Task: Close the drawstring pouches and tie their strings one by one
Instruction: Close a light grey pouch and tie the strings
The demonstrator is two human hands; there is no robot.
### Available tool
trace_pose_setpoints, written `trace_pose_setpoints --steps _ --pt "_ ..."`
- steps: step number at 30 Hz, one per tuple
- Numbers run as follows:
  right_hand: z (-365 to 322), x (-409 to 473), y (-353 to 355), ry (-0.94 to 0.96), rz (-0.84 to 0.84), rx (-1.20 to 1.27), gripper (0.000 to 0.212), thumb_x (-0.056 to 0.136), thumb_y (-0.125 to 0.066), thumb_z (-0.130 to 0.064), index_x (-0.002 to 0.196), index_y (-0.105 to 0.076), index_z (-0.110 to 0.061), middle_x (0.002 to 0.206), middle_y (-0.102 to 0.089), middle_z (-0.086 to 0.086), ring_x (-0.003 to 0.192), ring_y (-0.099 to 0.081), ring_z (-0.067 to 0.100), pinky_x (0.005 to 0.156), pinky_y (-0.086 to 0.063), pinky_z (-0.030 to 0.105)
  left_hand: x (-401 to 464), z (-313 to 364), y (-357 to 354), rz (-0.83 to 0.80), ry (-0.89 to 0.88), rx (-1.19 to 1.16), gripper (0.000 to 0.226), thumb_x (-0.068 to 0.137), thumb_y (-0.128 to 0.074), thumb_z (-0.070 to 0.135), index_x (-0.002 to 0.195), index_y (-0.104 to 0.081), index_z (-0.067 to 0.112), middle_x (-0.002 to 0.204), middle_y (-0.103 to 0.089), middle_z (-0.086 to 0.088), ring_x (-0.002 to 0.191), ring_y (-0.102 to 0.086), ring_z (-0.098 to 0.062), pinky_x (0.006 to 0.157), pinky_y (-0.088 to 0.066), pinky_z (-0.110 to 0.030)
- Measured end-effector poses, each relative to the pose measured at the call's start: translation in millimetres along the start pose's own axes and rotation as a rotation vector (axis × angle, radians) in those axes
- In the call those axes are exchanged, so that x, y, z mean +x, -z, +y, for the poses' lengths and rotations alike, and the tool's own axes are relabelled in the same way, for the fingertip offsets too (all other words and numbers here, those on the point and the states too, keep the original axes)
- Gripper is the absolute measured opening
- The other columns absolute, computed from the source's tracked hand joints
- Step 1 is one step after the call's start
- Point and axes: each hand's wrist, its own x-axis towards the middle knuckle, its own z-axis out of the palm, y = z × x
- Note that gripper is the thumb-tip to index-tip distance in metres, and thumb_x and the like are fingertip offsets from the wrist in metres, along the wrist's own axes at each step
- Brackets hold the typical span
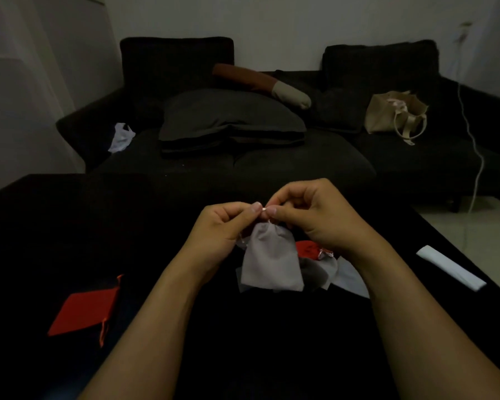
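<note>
While a dark sofa is filling the twelve o'clock half of the view, a black table is spreading across the six o'clock half. At one o'clock a beige tote bag is sitting on the sofa cushion. At eight o'clock a red pouch is lying flat on the table, and at three o'clock a white folded strip is lying near the edge. Dead centre, the grey pouch is hanging with its neck gathered, above a heap of other pouches. The left hand and right hand are pinching its string between thumb and curled fingers, tips nearly touching.
</note>
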Motion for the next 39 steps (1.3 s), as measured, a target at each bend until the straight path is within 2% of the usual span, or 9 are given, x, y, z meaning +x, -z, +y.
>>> trace_pose_setpoints --steps 3,6,8,18,21,25,27,34,39 --pt "-2 1 -6 0.004 0.036 0.101 0.008 0.092 -0.063 -0.006 0.091 -0.069 -0.001 0.078 -0.064 0.029 0.067 -0.058 0.02 0.06 -0.048 0.019 1 0 -1 -0.024 0.107 -0.242 0.025 0.08 -0.065 0.033 0.078 -0.073 0.009 0.082 -0.07 -0.015 0.076 -0.065 -0.022 0.075 -0.052 -0.034" --pt "-6 1 -7 -0.046 -0.009 0.205 0.011 0.096 -0.056 -0.007 0.091 -0.066 -0.003 0.071 -0.064 0.005 0.062 -0.06 0.005 0.058 -0.048 0.016 -1 4 -2 -0.096 0.214 -0.39 0.025 0.082 -0.063 0.033 0.069 -0.071 0.013 0.074 -0.066 -0.008 0.07 -0.062 -0.018 0.071 -0.05 -0.033" --pt "-9 0 -7 -0.076 -0.054 0.24 0.013 0.098 -0.053 -0.008 0.093 -0.064 -0.003 0.073 -0.064 0.002 0.063 -0.061 0.003 0.059 -0.049 0.015 -2 5 -3 -0.115 0.245 -0.453 0.025 0.082 -0.062 0.031 0.065 -0.068 0.014 0.07 -0.064 -0.006 0.067 -0.06 -0.016 0.07 -0.049 -0.031" --pt "-12 1 -15 -0.145 -0.085 0.189 0.019 0.1 -0.046 -0.007 0.088 -0.061 -0.007 0.062 -0.061 -0.009 0.053 -0.054 -0.003 0.051 -0.043 0.012 1 4 -3 -0.1 0.25 -0.53 0.012 0.075 -0.066 0.023 0.067 -0.068 0.015 0.068 -0.063 -0.002 0.066 -0.06 -0.009 0.07 -0.051 -0.025" --pt "-12 1 -15 -0.117 -0.069 0.184 0.015 0.098 -0.048 -0.002 0.095 -0.063 0.0 0.071 -0.064 0.0 0.056 -0.057 -0.001 0.053 -0.044 0.012 3 1 -5 -0.109 0.214 -0.523 0.01 0.078 -0.066 0.021 0.072 -0.07 0.014 0.071 -0.064 -0.003 0.064 -0.063 -0.01 0.061 -0.054 -0.024" --pt "-8 -2 -6 -0.042 -0.055 0.183 0.016 0.094 -0.055 0.003 0.106 -0.065 0.008 0.089 -0.068 0.026 0.075 -0.067 0.011 0.069 -0.055 0.017 2 1 -3 -0.126 0.206 -0.435 0.012 0.079 -0.066 0.022 0.073 -0.071 0.013 0.073 -0.063 -0.005 0.068 -0.059 -0.013 0.067 -0.05 -0.025" --pt "-7 -2 -5 -0.033 -0.022 0.161 0.013 0.093 -0.057 0.002 0.101 -0.068 0.006 0.089 -0.071 0.023 0.079 -0.068 0.015 0.073 -0.057 0.02 1 3 -5 -0.117 0.207 -0.412 0.015 0.078 -0.066 0.023 0.068 -0.072 0.015 0.071 -0.063 -0.004 0.067 -0.058 -0.012 0.066 -0.05 -0.025" --pt "-10 0 -11 -0.086 -0.001 0.137 0.015 0.096 -0.048 0.0 0.09 -0.061 -0.004 0.071 -0.062 0.004 0.055 -0.057 0.0 0.052 -0.045 0.012 -3 6 -6 -0.116 0.187 -0.374 0.032 0.092 -0.055 0.018 0.065 -0.073 0.017 0.072 -0.067 -0.003 0.069 -0.064 -0.011 0.071 -0.052 -0.028" --pt "-8 -3 -4 -0.072 -0.017 0.169 0.016 0.095 -0.056 -0.004 0.103 -0.068 0.002 0.09 -0.073 0.014 0.078 -0.069 0.013 0.072 -0.056 0.018 -1 6 -4 -0.046 0.202 -0.382 0.015 0.077 -0.065 0.021 0.065 -0.069 0.013 0.069 -0.064 -0.005 0.066 -0.061 -0.013 0.068 -0.051 -0.028"
